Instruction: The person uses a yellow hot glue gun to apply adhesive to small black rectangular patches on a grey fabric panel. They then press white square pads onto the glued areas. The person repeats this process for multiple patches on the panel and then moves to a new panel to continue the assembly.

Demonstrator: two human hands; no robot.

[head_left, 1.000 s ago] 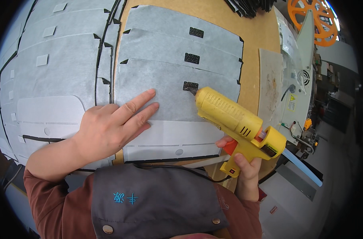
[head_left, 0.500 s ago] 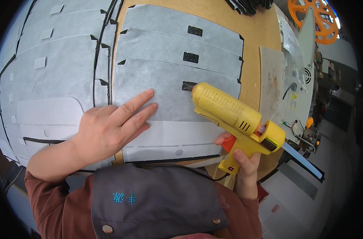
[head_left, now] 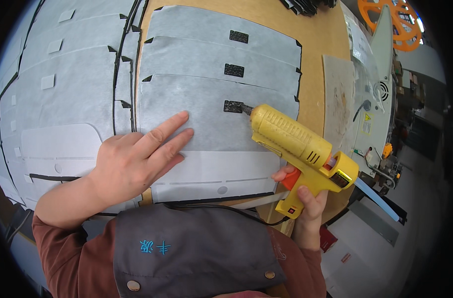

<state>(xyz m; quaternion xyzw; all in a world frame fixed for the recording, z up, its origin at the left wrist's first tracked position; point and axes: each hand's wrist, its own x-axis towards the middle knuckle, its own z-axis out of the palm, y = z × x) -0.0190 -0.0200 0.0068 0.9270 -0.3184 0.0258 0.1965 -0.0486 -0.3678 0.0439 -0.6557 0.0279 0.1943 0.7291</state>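
Note:
My right hand (head_left: 311, 198) is wrapped round the handle of a yellow hot glue gun (head_left: 293, 139), a finger on its orange trigger (head_left: 291, 179). The gun points up and left, its dark nozzle (head_left: 246, 109) at the right end of a black textured patch (head_left: 233, 106) on the nearest light grey panel (head_left: 206, 129). Whether the tip touches the patch, I cannot tell. A pale blue glue stick (head_left: 378, 200) sticks out of the gun's back. My left hand (head_left: 137, 161) lies flat on the panel's left side, fingers stretched out, holding nothing.
Overlapping panels farther back carry black patches (head_left: 234, 70) too. More grey panels with white squares (head_left: 47, 82) lie at the left. A pale board (head_left: 337, 99) rests on the brown table (head_left: 318, 39). At the right stands a machine with an orange reel (head_left: 395, 22). The gun's cord (head_left: 226, 211) crosses my apron.
The glue gun has shifted slightly right in my right hand, baring more of its nozzle and of the nearest patch. My left hand has stayed nearly still.

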